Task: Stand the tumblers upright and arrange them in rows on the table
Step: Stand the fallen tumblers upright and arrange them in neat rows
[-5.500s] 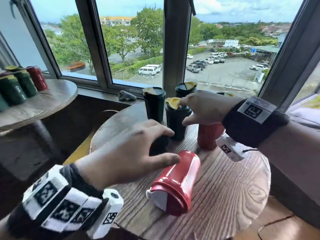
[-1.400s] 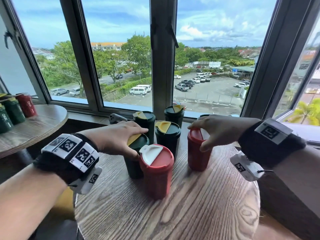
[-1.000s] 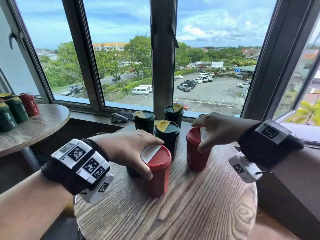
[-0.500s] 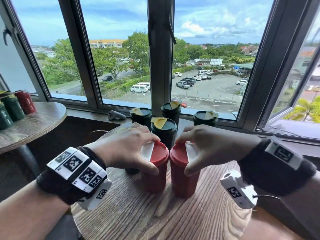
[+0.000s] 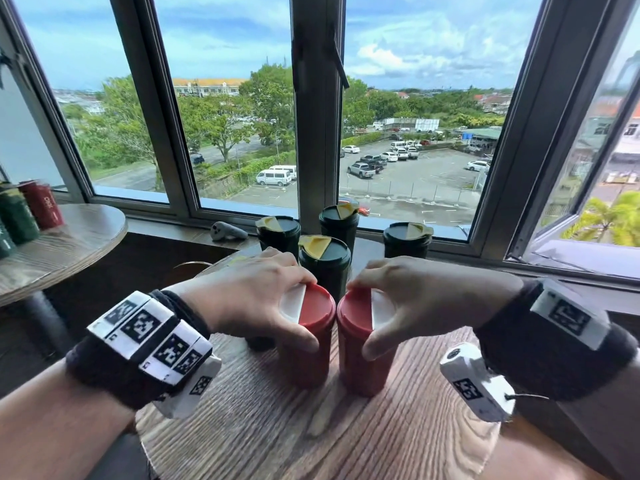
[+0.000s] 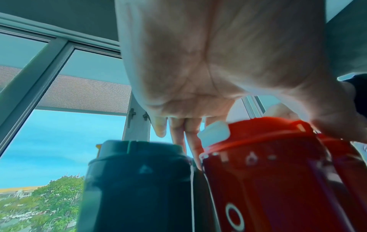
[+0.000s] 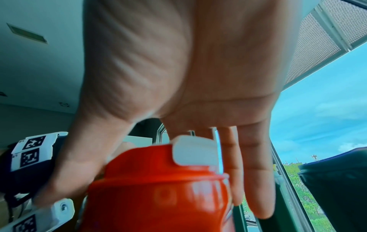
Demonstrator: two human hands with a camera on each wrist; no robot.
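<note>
Two red tumblers stand upright and touching, side by side, on the round wooden table (image 5: 398,441): the left hand (image 5: 249,299) has its grip curled over the lid of the left red tumbler (image 5: 308,344), the right hand (image 5: 415,296) clamps the lid of the right red tumbler (image 5: 360,355). Behind them, toward the window edge, dark green tumblers (image 5: 325,268) with yellow lid flaps stand upright. On the side table (image 5: 69,244) at left, a red tumbler (image 5: 43,209) bears vertical white lettering, too small to read surely; the left wrist view shows a white "O" on the held tumbler.
</note>
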